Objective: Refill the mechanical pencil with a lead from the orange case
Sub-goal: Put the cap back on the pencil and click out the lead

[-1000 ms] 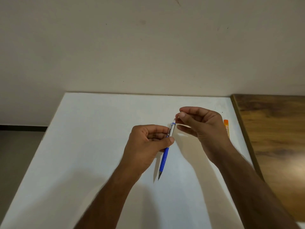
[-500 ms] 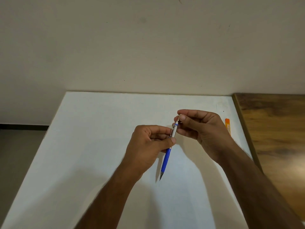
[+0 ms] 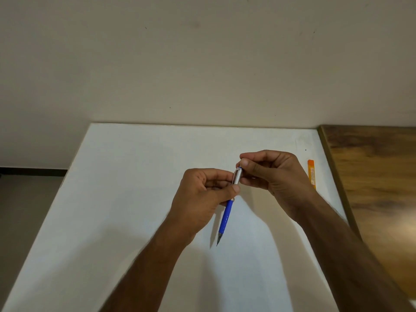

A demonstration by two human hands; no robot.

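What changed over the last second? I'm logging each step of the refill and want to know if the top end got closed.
The right hand came down onto the top end of the pencil; its fingertips now touch the silver cap end, where half a second ago something thin stuck out. Whether it is fully seated cannot be told. The left hand kept its grip mid-barrel, tip down. The orange case stayed on the table.
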